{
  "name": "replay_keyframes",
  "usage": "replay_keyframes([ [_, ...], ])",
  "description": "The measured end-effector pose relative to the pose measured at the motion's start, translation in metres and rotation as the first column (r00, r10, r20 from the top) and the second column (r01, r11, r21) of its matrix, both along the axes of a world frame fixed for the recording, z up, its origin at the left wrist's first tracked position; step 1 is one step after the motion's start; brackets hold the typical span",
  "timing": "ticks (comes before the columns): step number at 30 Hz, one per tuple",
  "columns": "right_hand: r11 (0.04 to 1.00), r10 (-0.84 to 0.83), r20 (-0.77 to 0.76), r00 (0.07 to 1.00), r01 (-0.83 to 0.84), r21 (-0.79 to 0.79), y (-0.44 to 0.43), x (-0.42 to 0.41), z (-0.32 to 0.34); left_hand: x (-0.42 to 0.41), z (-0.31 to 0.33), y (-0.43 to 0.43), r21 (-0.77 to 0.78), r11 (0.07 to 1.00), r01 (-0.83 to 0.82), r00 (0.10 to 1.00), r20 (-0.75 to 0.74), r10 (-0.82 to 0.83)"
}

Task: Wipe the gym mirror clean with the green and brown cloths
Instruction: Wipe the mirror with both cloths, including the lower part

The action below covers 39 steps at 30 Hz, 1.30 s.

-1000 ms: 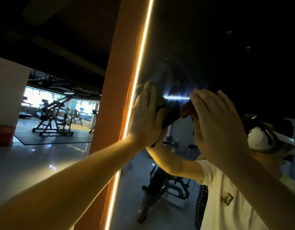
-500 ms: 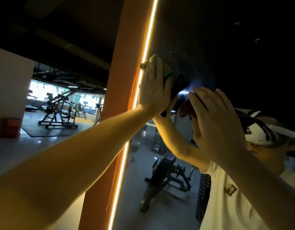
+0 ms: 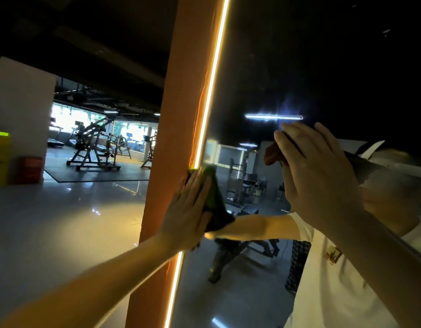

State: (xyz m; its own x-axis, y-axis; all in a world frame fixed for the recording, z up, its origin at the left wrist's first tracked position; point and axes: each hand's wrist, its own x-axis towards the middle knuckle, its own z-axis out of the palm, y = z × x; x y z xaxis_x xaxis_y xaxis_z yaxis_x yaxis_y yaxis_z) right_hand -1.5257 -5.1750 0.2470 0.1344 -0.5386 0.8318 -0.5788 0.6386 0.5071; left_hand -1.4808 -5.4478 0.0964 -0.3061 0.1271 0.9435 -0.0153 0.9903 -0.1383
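The gym mirror (image 3: 299, 67) fills the right half of the view, dark at the top and reflecting me lower down. My left hand (image 3: 188, 211) lies flat against the glass by its lit left edge and presses the green cloth (image 3: 215, 202), which sticks out to the right of my fingers. Further right and higher, my right hand (image 3: 320, 174) holds the brown cloth (image 3: 272, 153) against the mirror; only a dark brown corner shows past my fingers.
An orange pillar (image 3: 178, 114) with a glowing light strip (image 3: 212, 79) borders the mirror on the left. Beyond it lie a shiny floor, a black mat with weight machines (image 3: 91, 147), and red and yellow boxes (image 3: 30, 169) at the far left.
My left hand has slid the green cloth down along the mirror's left edge, after going up half a second earlier. My right hand has stayed about where it was.
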Motion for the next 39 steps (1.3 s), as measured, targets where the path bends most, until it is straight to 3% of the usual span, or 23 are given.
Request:
replay_keyframes([
  [3, 1.000, 0.020, -0.007, 1.000, -0.020, -0.005, 0.000, 0.002, -0.002, -0.016, 0.079, 0.015, 0.157, 0.988, 0.009, 0.995, -0.100, 0.006],
  [5, 0.999, 0.033, 0.000, 0.999, -0.033, -0.008, -0.001, 0.003, -0.003, -0.027, 0.091, 0.024, 0.242, 0.969, 0.053, 0.986, -0.164, -0.013],
  [8, 0.999, 0.038, 0.009, 0.999, -0.038, -0.010, -0.003, 0.002, -0.014, -0.026, 0.032, 0.021, 0.256, 0.961, 0.102, 0.983, -0.176, -0.058],
  [12, 0.999, 0.021, -0.008, 1.000, -0.020, 0.040, -0.006, -0.002, -0.032, 0.008, -0.079, -0.003, 0.064, 0.997, -0.037, 0.999, -0.016, 0.038],
  [14, 0.999, 0.015, -0.011, 1.000, -0.014, 0.049, -0.006, -0.002, -0.035, 0.021, -0.094, -0.009, -0.012, 0.998, -0.065, 0.998, 0.005, 0.065],
  [18, 0.998, 0.018, 0.006, 1.000, -0.018, 0.052, -0.006, -0.001, -0.036, 0.030, -0.036, -0.008, 0.023, 0.998, 0.050, 0.996, -0.070, -0.049],
  [21, 0.998, 0.004, 0.004, 1.000, -0.004, 0.065, -0.004, 0.000, -0.034, 0.028, 0.040, -0.002, 0.180, 0.961, 0.210, 0.967, -0.180, -0.178],
  [26, 0.999, 0.007, -0.013, 1.000, -0.007, 0.053, -0.006, 0.000, -0.037, 0.007, 0.134, -0.001, 0.194, 0.971, 0.139, 0.916, -0.399, -0.051],
  [33, 0.999, 0.036, 0.015, 0.999, -0.036, 0.033, -0.018, 0.001, -0.058, 0.013, 0.052, 0.008, 0.255, 0.949, 0.184, 0.942, -0.323, -0.095],
  [39, 0.995, 0.048, 0.050, 0.998, -0.052, 0.080, -0.025, 0.005, -0.077, 0.032, -0.042, 0.009, 0.316, 0.929, 0.195, 0.980, -0.111, -0.168],
])
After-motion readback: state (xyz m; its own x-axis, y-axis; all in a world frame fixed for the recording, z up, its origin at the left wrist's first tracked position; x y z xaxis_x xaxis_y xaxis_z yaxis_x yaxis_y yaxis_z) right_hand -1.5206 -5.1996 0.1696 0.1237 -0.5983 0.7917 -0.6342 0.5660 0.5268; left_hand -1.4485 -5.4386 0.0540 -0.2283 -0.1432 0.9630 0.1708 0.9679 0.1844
